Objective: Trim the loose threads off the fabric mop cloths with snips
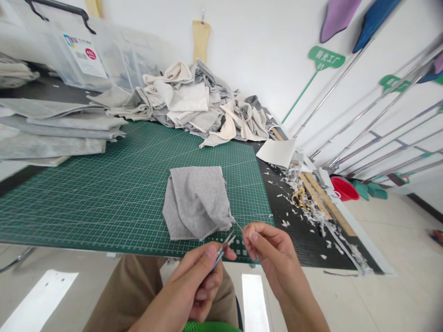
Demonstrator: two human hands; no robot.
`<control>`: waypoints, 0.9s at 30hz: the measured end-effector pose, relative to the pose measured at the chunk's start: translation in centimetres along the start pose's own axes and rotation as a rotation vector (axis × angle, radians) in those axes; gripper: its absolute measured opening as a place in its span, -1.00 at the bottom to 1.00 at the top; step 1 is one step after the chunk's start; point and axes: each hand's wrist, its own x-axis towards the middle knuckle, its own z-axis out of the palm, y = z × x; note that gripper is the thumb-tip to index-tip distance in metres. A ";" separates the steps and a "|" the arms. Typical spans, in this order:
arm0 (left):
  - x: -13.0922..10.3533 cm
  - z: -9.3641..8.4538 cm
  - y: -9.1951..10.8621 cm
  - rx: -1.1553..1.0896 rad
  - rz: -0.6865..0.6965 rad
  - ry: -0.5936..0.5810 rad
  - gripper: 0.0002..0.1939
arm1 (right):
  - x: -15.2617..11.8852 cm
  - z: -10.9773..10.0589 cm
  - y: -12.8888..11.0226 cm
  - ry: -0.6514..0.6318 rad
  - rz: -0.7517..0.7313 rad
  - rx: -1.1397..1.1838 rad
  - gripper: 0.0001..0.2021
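Left hand point(204, 272) closed round small snips point(224, 246), blade tips slightly apart beside the near right corner of the grey cloth point(197, 203). Right hand point(272, 246) has thumb and fingertips pinched on a thin thread point(238, 225) running from that corner. Cloth lies rumpled on the green mat point(121, 184), near its front edge; mat is on the dark surface point(287, 244).

Risks: blades are close to the corner, so a low or angled closure could nick cloth or stitching. Left fingertips sit near the blades too; a slip could catch skin. Hard pull on the thread could pucker the edge or drag the cloth, as neither hand pins it down. Loose pinch could lose the thread.

Can't make out: thread end inside the pinch, snips' handles mostly behind fingers, cloth's underside.
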 end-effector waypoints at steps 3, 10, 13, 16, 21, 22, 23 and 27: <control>0.5 0.5 0.2 0.028 0.027 0.051 -0.50 | -0.3 -0.1 0.3 -0.002 -0.020 -0.020 -0.79; 1.6 1.3 0.0 0.070 0.114 0.127 -0.52 | -1.1 -0.4 0.7 -0.024 -0.041 -0.081 -0.81; 2.0 1.5 0.1 0.083 0.162 0.162 -0.55 | -1.1 -0.5 0.8 -0.023 -0.045 -0.092 -0.81; 2.4 1.8 0.6 0.067 0.190 0.171 -0.54 | -1.1 -0.5 0.9 -0.039 -0.041 -0.100 -0.82; 2.7 2.3 1.2 -0.019 0.167 0.177 -0.51 | -1.1 -0.6 1.0 -0.070 -0.056 -0.106 -0.82; 2.7 2.3 1.3 -0.041 0.163 0.177 -0.52 | -1.2 -0.7 1.0 -0.072 -0.058 -0.102 -0.83; 2.7 2.4 1.3 -0.059 0.159 0.175 -0.53 | -1.2 -0.7 1.0 -0.073 -0.057 -0.098 -0.83; 2.6 2.3 1.6 -0.103 0.139 0.161 -0.54 | -1.2 -0.8 1.1 -0.076 -0.056 -0.097 -0.84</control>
